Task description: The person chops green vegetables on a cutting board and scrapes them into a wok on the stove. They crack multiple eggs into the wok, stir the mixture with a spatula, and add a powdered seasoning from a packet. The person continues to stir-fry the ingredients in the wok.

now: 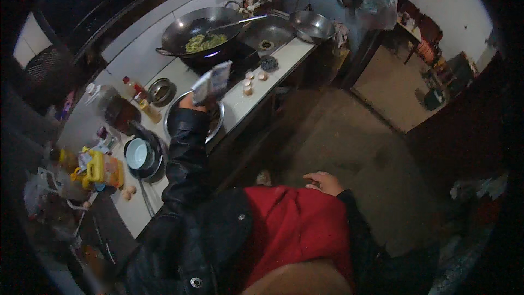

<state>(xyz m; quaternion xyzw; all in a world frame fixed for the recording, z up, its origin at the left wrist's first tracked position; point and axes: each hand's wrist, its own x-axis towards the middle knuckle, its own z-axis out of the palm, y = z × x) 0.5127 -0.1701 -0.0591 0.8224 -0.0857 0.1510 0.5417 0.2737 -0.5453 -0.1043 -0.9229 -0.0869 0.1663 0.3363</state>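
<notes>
My left hand grips a pale packet, perhaps a plastic seasoning bag, above a metal basin on the counter. What lies in the basin is mostly hidden by my sleeve. Beyond it, a large wok rests on a burner and holds yellow-green food. A spatula leans across the wok's rim. Low in front of my red top, my right hand hangs away from the counter with loosely spread fingers and nothing visible in it.
Several eggshells and a scouring pad lie near the counter edge. A second wok and a metal bowl stand farther right. Bottles, a yellow jug, stacked bowls and eggs crowd the left side.
</notes>
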